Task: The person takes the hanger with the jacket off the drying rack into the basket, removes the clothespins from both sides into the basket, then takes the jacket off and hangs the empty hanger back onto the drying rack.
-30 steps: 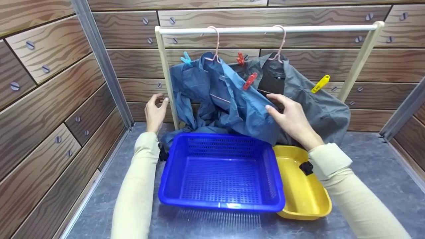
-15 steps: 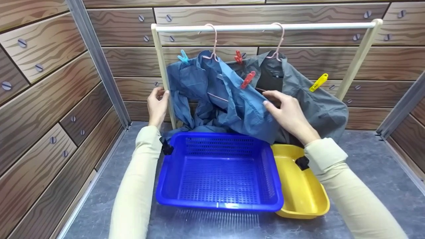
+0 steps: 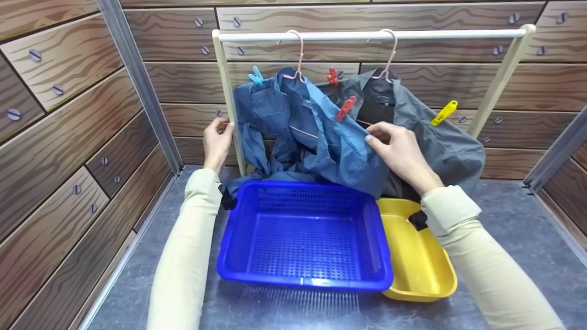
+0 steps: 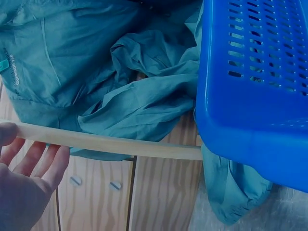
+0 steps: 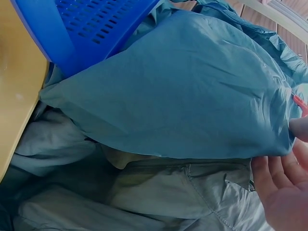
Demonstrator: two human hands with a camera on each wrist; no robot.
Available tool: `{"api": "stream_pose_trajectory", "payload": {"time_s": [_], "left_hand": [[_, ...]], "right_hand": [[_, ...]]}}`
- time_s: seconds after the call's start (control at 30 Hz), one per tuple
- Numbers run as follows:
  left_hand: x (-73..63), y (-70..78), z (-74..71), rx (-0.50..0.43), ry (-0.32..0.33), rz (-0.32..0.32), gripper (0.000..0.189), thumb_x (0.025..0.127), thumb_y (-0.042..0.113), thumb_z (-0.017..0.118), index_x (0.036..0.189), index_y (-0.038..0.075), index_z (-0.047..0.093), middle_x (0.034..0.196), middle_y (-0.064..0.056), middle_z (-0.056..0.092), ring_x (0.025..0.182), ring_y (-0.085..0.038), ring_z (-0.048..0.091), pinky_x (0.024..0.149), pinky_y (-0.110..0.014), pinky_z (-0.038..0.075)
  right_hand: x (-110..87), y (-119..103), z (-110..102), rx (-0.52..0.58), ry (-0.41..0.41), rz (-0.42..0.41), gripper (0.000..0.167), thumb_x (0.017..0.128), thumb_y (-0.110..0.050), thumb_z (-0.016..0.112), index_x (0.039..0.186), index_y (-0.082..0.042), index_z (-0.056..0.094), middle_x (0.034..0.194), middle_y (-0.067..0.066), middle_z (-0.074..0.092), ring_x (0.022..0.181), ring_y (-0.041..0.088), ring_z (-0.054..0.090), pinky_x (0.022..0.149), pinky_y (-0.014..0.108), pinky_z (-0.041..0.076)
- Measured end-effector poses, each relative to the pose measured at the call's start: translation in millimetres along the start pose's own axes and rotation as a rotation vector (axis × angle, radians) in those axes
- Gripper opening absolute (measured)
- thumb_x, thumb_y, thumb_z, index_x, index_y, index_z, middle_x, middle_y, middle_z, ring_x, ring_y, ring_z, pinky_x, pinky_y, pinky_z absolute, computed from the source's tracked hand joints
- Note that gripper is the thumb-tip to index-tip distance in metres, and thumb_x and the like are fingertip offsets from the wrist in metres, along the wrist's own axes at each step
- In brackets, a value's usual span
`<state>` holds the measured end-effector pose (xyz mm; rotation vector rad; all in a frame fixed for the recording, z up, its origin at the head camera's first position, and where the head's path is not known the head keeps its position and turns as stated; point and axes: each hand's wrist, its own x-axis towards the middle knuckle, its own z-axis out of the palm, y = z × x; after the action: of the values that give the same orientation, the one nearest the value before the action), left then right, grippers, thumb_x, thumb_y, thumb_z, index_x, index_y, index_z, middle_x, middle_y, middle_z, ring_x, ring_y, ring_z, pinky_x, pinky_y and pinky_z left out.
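A blue jacket (image 3: 348, 151) hangs by a pink hanger (image 3: 300, 59) from the white bar of a small clothes rack (image 3: 422, 35). My right hand (image 3: 401, 149) pinches its right sleeve between thumb and fingers; in the right wrist view the fingers (image 5: 274, 173) go behind the cloth. My left hand (image 3: 217, 143) holds the rack's left wooden post (image 4: 110, 144), the thumb on one side and the fingers passing behind. A light blue clothespin (image 3: 256, 76) and a red clothespin (image 3: 346, 108) sit on the jacket's shoulders.
A grey jacket (image 3: 440, 151) hangs to the right, with a red clothespin (image 3: 332, 76) and a yellow clothespin (image 3: 444, 113). In front stand a blue perforated basket (image 3: 305, 284) and a yellow tray (image 3: 419, 275). Wood-patterned walls enclose the grey table (image 3: 504, 229).
My left hand has moved slightly right and come onto the rack post. The right thumb and fingers have drawn closer together on the blue sleeve. The head view has shifted slightly.
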<state>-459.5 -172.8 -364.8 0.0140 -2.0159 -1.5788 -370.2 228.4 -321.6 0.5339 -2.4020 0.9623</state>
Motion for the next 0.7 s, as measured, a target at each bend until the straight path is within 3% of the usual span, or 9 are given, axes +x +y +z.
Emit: {"api": "stream_pose_trajectory", "payload": {"time_s": [0.23, 0.47, 0.7], "left_hand": [[-0.4, 0.4, -0.1, 0.027, 0.000, 0.007, 0.021, 0.094, 0.010, 0.062, 0.109, -0.003, 0.068, 0.100, -0.019, 0.070, 0.087, -0.019, 0.061, 0.075, -0.023, 0.043], [1.0, -1.7, -4.4, 0.094, -0.028, -0.001, 0.021, 0.095, 0.010, 0.062, 0.111, -0.003, 0.068, 0.105, -0.018, 0.070, 0.095, -0.023, 0.064, 0.077, -0.023, 0.045], [3.9, 1.2, -6.4, 0.108, -0.058, 0.016, 0.022, 0.096, 0.011, 0.061, 0.111, -0.002, 0.068, 0.106, -0.018, 0.070, 0.096, -0.025, 0.064, 0.075, -0.023, 0.046]], "right_hand": [[5.3, -2, 3, -0.013, 0.053, -0.044, 0.012, 0.093, -0.011, 0.067, 0.101, -0.003, 0.071, 0.085, 0.008, 0.066, 0.076, 0.017, 0.056, 0.071, 0.027, 0.040], [8.4, -5, 8, 0.001, 0.050, 0.019, 0.011, 0.095, -0.009, 0.060, 0.099, -0.002, 0.067, 0.084, 0.009, 0.064, 0.075, 0.018, 0.055, 0.072, 0.031, 0.040], [9.5, -4, 13, -0.036, 0.157, -0.051, 0.007, 0.094, -0.006, 0.060, 0.096, -0.001, 0.064, 0.086, 0.009, 0.058, 0.077, 0.021, 0.052, 0.071, 0.033, 0.038]]}}
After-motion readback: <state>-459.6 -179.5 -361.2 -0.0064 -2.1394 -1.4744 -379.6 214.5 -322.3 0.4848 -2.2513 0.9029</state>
